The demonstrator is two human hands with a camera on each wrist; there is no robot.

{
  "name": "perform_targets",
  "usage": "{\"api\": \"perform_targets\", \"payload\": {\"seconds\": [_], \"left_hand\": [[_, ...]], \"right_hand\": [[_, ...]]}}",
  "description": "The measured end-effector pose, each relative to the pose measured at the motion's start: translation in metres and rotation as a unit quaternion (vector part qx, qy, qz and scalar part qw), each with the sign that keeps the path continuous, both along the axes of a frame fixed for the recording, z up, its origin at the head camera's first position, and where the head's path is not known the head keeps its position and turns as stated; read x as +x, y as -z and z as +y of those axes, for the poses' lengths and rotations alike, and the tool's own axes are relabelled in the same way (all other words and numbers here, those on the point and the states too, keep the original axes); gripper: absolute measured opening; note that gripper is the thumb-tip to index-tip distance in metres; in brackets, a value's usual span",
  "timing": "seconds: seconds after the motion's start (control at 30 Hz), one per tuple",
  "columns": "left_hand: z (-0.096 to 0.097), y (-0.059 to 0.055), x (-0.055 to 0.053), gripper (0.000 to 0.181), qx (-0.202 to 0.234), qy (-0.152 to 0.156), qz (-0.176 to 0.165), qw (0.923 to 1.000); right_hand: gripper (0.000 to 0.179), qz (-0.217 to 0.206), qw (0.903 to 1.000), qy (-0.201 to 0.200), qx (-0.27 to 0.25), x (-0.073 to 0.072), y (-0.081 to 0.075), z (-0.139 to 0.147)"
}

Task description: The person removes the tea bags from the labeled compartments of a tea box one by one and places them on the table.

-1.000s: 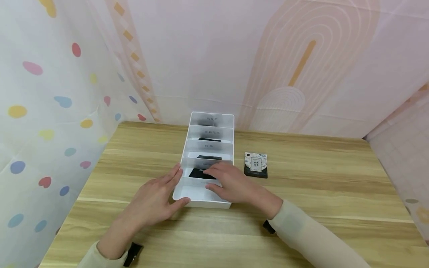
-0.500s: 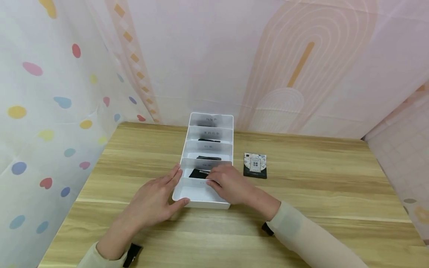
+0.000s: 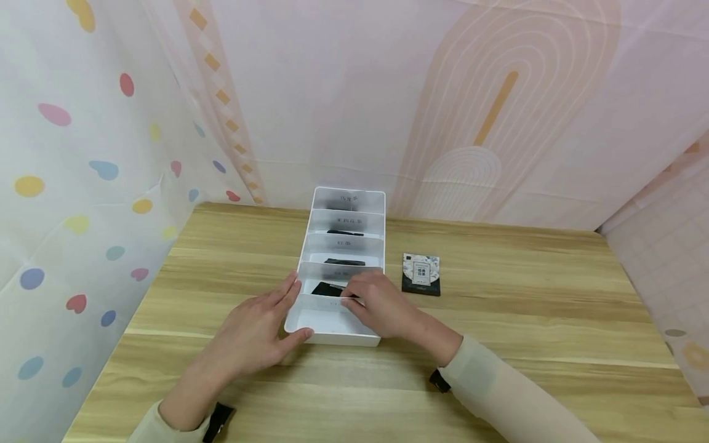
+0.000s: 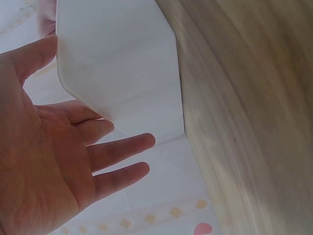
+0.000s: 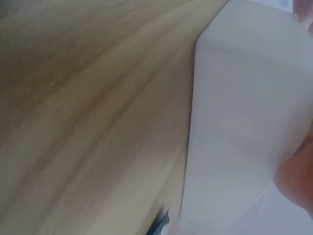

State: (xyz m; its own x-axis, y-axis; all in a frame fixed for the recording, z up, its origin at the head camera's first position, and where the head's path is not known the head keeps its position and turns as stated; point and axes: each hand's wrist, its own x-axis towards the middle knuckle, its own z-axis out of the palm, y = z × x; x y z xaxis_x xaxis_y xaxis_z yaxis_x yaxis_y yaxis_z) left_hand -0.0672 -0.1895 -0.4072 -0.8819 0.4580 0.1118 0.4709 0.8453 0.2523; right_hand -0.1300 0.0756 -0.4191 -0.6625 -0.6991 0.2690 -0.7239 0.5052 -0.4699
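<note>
A white divided box (image 3: 332,337) holds black tea sachets in several of its compartments, with handwritten labels on the inner walls. My left hand (image 3: 257,329) steadies its near left corner, thumb on the front rim and fingers along the left wall; in the left wrist view this hand (image 4: 54,152) has extended fingers against the box's white side. My right hand (image 3: 382,304) reaches over the right wall with curled fingers and grips the right end of a black tea sachet (image 3: 324,288) in the second compartment from the front. Its fingertips are partly hidden. The front compartment holds no sachet.
Right of the box lies another tea sachet (image 3: 421,274), patterned with a black lower part, flat on the wooden table (image 3: 526,295). A printed cloth backdrop (image 3: 343,92) rises behind the table's far edge.
My right fingers have curled in toward the thumb over the black tea sachet and shifted slightly right, uncovering more of it. My left hand stays at the box.
</note>
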Motion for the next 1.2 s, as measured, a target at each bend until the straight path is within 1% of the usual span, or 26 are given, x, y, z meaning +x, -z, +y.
{"api": "perform_targets", "payload": {"seconds": [0.17, 0.4, 0.47, 0.67, 0.77, 0.93, 1.1, 1.2], "left_hand": [[0.000, 0.000, 0.000, 0.086, -0.002, -0.002, -0.001, 1.0000], [0.000, -0.001, 0.001, 0.085, 0.001, -0.005, 0.002, 1.0000], [0.000, -0.001, 0.000, 0.085, 0.002, -0.003, 0.003, 1.0000], [-0.001, -0.001, 0.001, 0.085, -0.001, -0.003, 0.002, 1.0000], [-0.001, -0.002, 0.000, 0.085, -0.001, -0.003, 0.003, 1.0000], [-0.001, -0.002, 0.000, 0.085, 0.000, -0.001, -0.003, 1.0000], [-0.001, -0.002, 0.001, 0.085, 0.000, 0.001, -0.009, 1.0000], [-0.001, -0.002, 0.002, 0.085, -0.001, 0.001, -0.007, 1.0000]], "right_hand": [[0.003, -0.026, 0.9991, 0.014, -0.032, 0.000, 0.002, 0.000], [0.008, -0.050, 0.9958, 0.027, -0.071, 0.001, 0.003, 0.000], [0.008, -0.053, 0.9950, 0.027, -0.079, 0.001, 0.003, 0.001], [0.006, -0.056, 0.9940, 0.009, -0.093, 0.001, 0.002, 0.003], [0.006, -0.066, 0.9927, 0.007, -0.101, 0.000, 0.001, 0.004], [0.005, -0.071, 0.9928, 0.008, -0.096, 0.000, -0.001, 0.006], [0.006, -0.046, 0.9969, -0.003, -0.064, 0.002, -0.007, 0.008], [0.007, -0.036, 0.9976, -0.006, -0.058, 0.003, -0.014, 0.009]]}}
